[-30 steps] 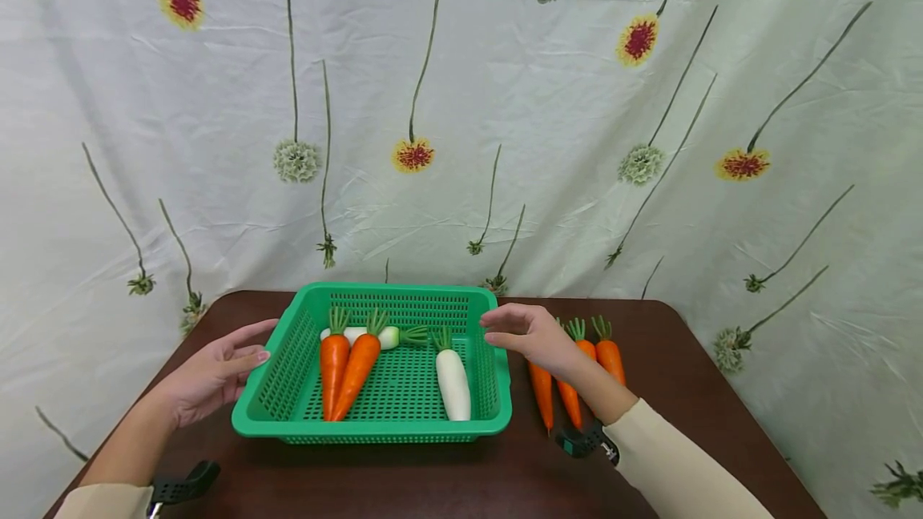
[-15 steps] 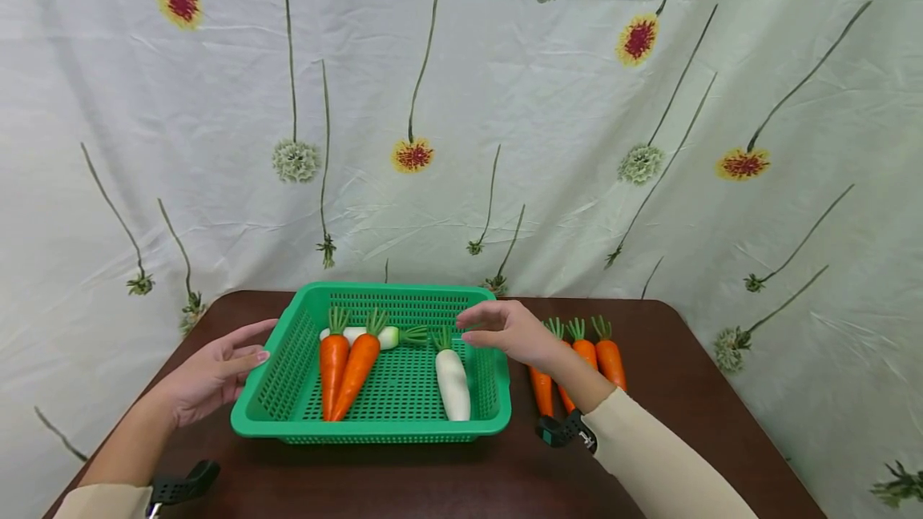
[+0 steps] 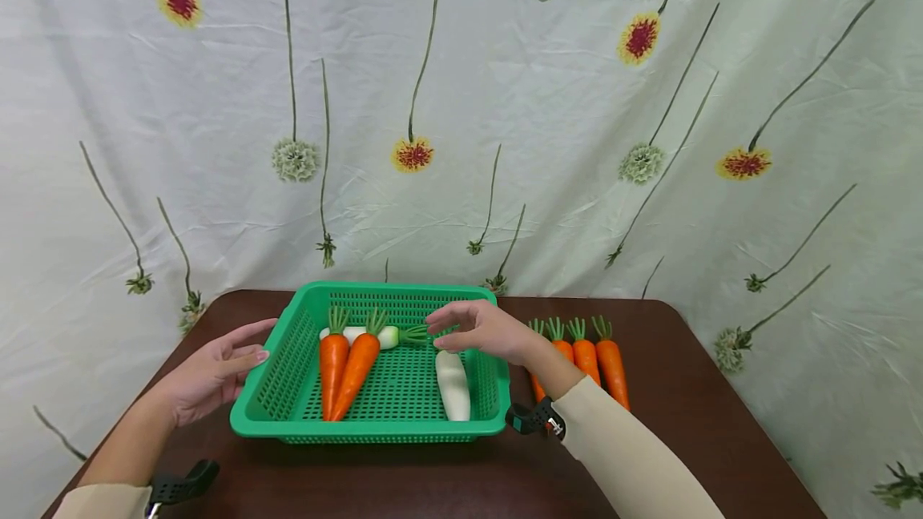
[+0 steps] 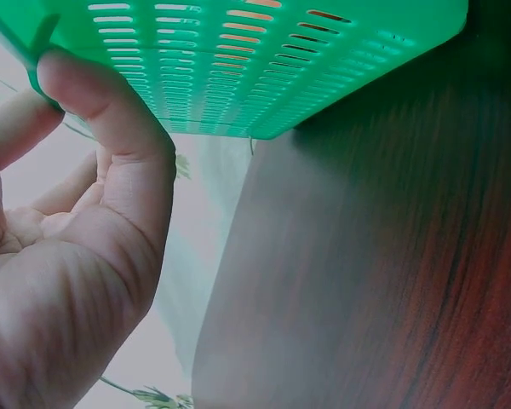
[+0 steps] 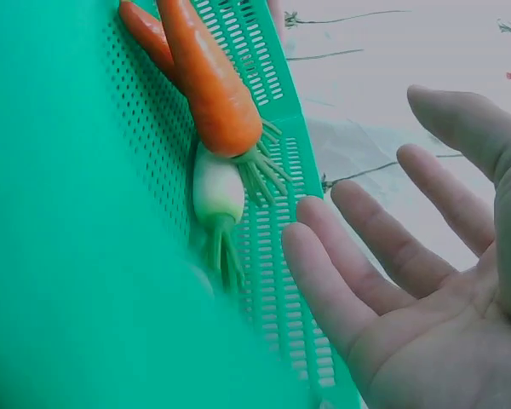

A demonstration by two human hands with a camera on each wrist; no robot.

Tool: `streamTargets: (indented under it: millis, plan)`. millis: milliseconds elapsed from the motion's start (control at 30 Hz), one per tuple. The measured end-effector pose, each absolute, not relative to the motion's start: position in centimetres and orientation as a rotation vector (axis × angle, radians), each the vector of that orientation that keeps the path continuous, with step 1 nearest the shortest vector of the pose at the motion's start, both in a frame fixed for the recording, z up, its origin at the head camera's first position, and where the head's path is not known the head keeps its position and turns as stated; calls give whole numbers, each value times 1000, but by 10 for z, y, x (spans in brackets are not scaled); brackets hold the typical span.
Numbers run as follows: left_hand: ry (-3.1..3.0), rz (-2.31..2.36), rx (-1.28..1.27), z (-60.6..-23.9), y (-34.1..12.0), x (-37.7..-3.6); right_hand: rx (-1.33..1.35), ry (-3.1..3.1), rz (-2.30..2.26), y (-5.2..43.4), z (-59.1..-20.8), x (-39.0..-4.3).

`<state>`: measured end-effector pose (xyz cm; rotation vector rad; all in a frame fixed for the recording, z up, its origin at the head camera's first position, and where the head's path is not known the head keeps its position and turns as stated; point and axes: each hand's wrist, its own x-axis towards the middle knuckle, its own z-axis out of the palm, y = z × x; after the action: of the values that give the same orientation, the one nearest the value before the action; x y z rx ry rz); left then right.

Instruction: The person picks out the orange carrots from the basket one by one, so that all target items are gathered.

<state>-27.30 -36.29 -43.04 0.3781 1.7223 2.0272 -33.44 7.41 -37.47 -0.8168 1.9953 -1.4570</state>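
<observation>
Radish (image 3: 452,384) lay in basket (image 3: 375,428), just under right hand (image 3: 481,331). Right hand hovered, fingers spread, holding nothing. Left hand (image 3: 212,373) relaxed, fingers straight, thumb touching basket wall. Best approach, by my judgement: lower straight, wrap mid-body, avoid leafy top, keep basket steadied. Versus a second earlier: right hand moved leftward from carrots (image 3: 587,359) on bench (image 3: 685,391) to over basket.

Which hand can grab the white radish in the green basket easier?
Probably the right hand: it hovers open just above the white radish inside the basket. The left hand is outside, with its thumb on the basket's left wall.
</observation>
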Motion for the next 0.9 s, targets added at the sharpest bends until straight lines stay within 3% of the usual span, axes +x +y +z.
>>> streamTargets:
  millis: [900]
  plan:
    - [1701, 2039, 385, -430, -363, -273, -769, 2171, -1349, 29, -380, -349]
